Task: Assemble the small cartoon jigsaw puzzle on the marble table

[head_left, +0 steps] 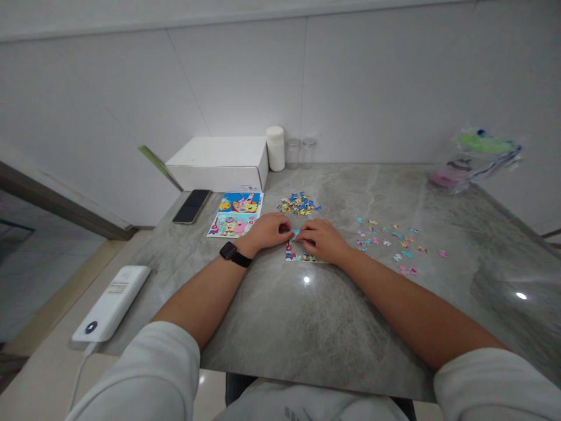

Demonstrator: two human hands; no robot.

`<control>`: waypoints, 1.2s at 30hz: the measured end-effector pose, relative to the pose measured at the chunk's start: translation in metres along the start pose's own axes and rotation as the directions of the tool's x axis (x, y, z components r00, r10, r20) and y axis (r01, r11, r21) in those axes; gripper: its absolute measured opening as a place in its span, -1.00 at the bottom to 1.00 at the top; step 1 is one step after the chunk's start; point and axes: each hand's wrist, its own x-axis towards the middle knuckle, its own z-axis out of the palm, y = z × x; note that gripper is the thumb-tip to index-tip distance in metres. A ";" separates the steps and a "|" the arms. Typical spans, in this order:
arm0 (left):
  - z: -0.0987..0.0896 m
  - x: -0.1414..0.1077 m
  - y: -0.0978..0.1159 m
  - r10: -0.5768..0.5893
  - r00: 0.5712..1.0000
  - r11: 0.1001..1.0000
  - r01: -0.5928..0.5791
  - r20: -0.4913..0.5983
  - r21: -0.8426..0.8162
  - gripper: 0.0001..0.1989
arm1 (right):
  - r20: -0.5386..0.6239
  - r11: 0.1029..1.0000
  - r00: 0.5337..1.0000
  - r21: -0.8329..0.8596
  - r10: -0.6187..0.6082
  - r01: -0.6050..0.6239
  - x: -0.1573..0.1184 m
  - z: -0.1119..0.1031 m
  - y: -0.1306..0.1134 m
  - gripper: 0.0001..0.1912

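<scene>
A partly assembled jigsaw puzzle [299,256] lies flat on the grey table in front of me, its coloured lower edge showing between and below my hands. My left hand [272,230], with a black watch on the wrist, reaches its upper left edge with curled fingers, thumb and forefinger close together. From the right, my right hand [325,240] covers much of the puzzle, fingers bent down and closed onto it. Whatever small piece sits between the fingertips is hidden. Just beyond both hands is a heap of puzzle pieces [298,203]. Loose pieces [387,243] are scattered to the right.
A printed picture sheet [235,216] and a phone [191,206] lie to the left. Behind stand a white box [219,161], a white bottle [276,149] and two clear glasses [308,153]. A plastic bag [473,161] is far right; a white power bank [111,304] sits near left.
</scene>
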 end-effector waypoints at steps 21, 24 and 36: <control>0.001 -0.001 0.002 -0.007 1.000 1.000 0.007 -0.001 0.007 -0.86 | 0.022 1.000 1.000 -0.008 0.010 -0.010 0.001 0.002 -0.002 -0.78; 0.001 0.000 0.003 -0.019 1.000 1.000 0.019 -0.002 0.010 -0.87 | 0.013 1.000 1.000 0.009 0.027 -0.027 0.001 0.004 -0.001 -0.79; 0.002 0.001 0.004 -0.030 1.000 1.000 0.030 -0.005 0.000 -0.83 | 0.032 0.998 0.998 0.034 0.052 -0.053 0.001 0.000 -0.004 -0.80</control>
